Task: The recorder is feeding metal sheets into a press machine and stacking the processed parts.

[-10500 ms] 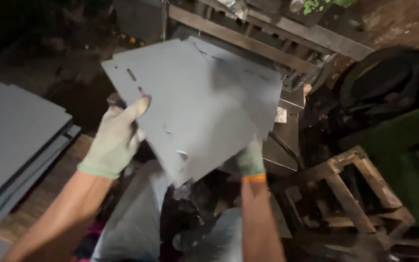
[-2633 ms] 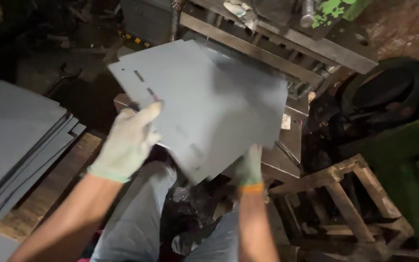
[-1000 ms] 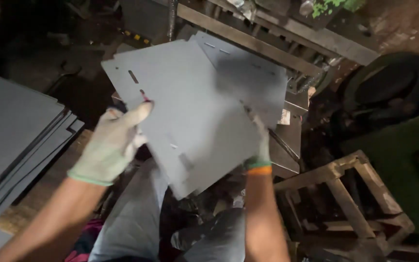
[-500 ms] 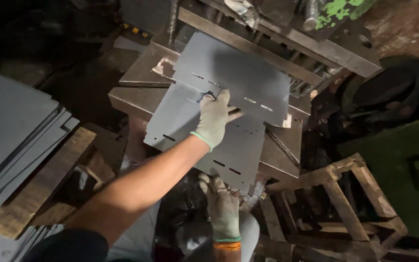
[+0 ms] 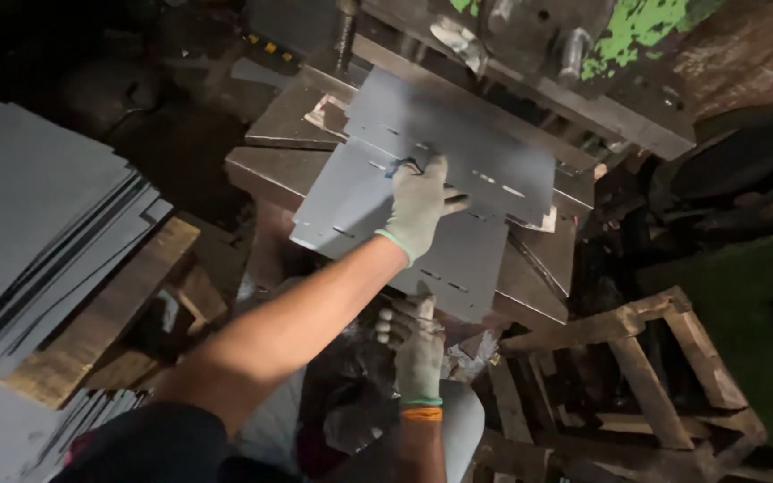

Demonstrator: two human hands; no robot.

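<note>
One grey slotted metal sheet (image 5: pixel 422 210) now lies flat on the press bed (image 5: pixel 270 165), your left hand (image 5: pixel 418 210) spread open on top, your right hand (image 5: pixel 415 344) pinching its near edge, many sheets (image 5: pixel 38 224) stacked left of the press.

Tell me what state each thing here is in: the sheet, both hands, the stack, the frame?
Grey metal sheet: lying flat on the press bed, slots punched.
Left hand: gloved, pressed flat on the sheet.
Right hand: gloved, at the sheet's near edge; grip unclear.
Stack of grey sheets: piled on a wooden plank, fanned.
Wooden frame: tilted.
</note>
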